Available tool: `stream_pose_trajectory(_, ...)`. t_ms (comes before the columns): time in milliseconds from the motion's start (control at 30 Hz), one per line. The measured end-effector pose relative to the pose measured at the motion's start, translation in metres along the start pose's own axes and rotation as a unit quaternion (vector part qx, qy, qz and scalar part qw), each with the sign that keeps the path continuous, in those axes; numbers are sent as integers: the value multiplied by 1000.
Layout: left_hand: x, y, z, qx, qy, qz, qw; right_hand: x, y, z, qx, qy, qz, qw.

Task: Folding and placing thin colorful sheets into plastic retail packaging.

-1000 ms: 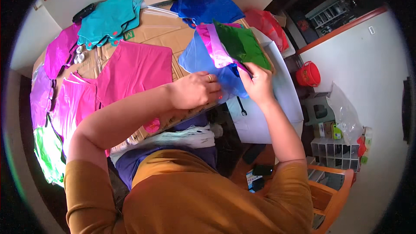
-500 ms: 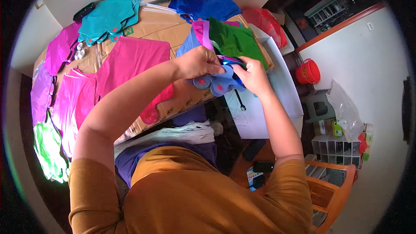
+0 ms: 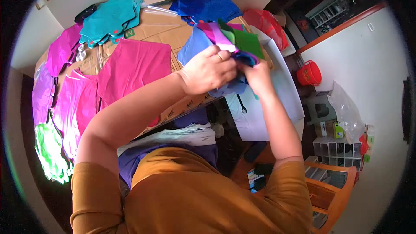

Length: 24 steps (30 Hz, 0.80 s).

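Observation:
Both hands are on a stack of thin, flexible coloured sheets [image 3: 248, 44], green, purple and blue, at the near right of the cardboard-covered table. My left hand [image 3: 209, 71] wears a ring and lies across the stack's near part, its fingers curled in over the sheets. On the other side my right hand [image 3: 257, 77] grips the gathered edge, thumb and fingers closed around it. A light blue sheet [image 3: 190, 43] fans out beyond my left wrist. The scalloped ends below the hands are mostly covered.
Cardboard [image 3: 151, 28] covers the table. Pink sheets [image 3: 136, 63] lie on it to the left, teal sheets [image 3: 110, 17] and dark blue sheets [image 3: 206, 4] at the back. A white box [image 3: 281, 99] stands right, a red bucket [image 3: 309, 73] beyond, a wooden chair [image 3: 336, 195] at lower right.
My left hand has moved right and turned over the stack, covering the scalloped light blue ends. The green and purple sheets have bunched together and tilted.

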State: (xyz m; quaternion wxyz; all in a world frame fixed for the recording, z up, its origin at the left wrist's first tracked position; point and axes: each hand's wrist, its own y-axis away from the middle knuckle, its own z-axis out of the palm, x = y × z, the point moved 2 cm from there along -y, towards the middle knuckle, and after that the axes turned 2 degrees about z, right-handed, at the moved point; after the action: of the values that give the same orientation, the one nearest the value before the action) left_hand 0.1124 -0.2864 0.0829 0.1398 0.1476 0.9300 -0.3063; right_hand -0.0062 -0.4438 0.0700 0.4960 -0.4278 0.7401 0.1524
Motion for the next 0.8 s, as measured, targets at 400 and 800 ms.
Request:
stream_pose_trajectory(400, -11, 27, 18, -219, 45, -287, 932, 58, -140, -171, 160, -297, 200, 920)
stream_pose_trajectory(800, 10, 52, -16, -32, 139, -396, 907, -155, -113, -87, 39, 209, -199, 957)
